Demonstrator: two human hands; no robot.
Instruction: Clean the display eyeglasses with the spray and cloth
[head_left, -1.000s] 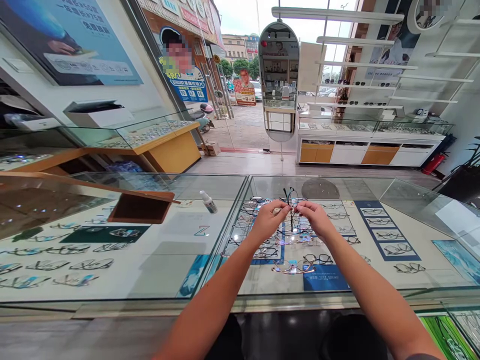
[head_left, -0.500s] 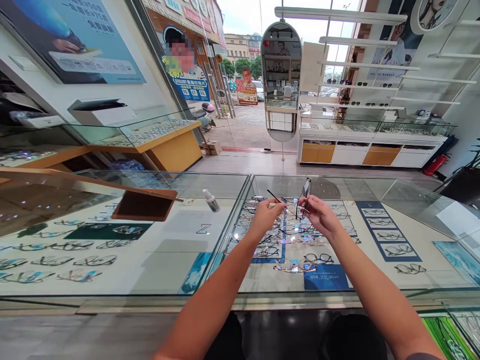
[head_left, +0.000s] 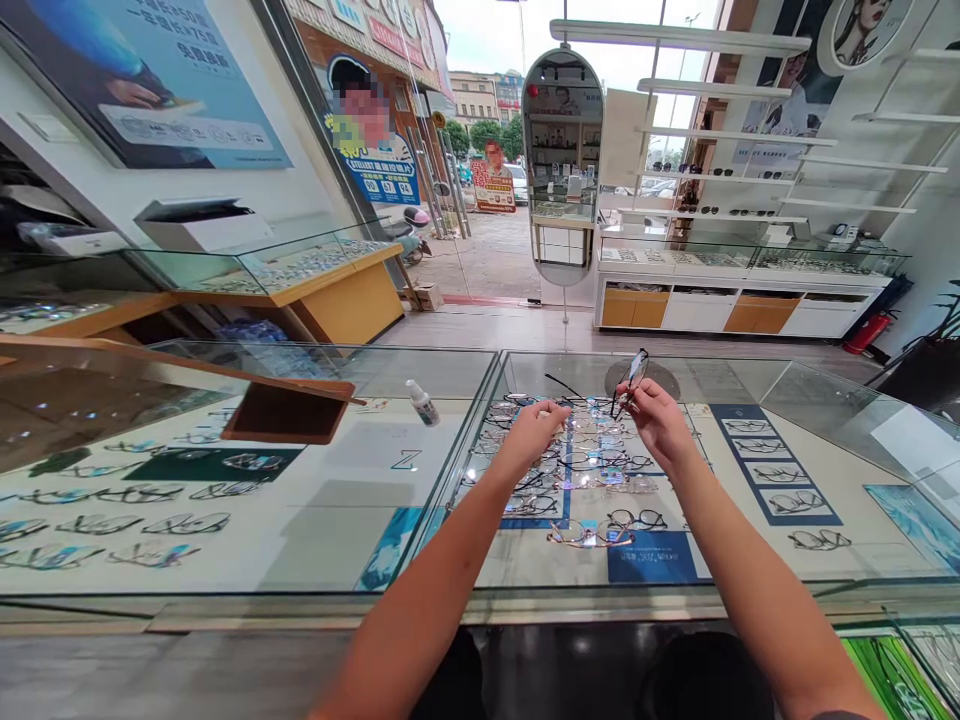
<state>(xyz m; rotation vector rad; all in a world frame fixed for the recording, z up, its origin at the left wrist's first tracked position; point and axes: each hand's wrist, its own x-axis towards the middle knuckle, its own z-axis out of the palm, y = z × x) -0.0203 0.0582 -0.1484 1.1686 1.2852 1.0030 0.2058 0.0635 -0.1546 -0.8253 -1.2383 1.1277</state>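
Observation:
My right hand (head_left: 658, 425) pinches a pair of dark-framed eyeglasses (head_left: 637, 368) above the glass counter, the lenses turned nearly edge-on to me. A thin dark temple arm (head_left: 562, 384) reaches left above my other hand; whether it joins the held pair is unclear. My left hand (head_left: 534, 432) is closed, thumb and fingertips together, a little left of the eyeglasses and apart from them. A small pale patch shows at its fingers, too small to name. Under both hands, rows of eyeglass frames (head_left: 600, 460) lie inside the glass display case (head_left: 525, 572).
A small white spray bottle (head_left: 422, 402) stands on the counter at left, near a brown tilted tray-like box (head_left: 289, 411). More eyeglasses (head_left: 191, 522) lie under the left glass. Beyond the counter stand an oval mirror (head_left: 564, 165) and a white cabinet (head_left: 701, 305).
My right hand has moved right and slightly up with the eyeglasses, widening the gap between the hands. My left hand has stayed nearly in place.

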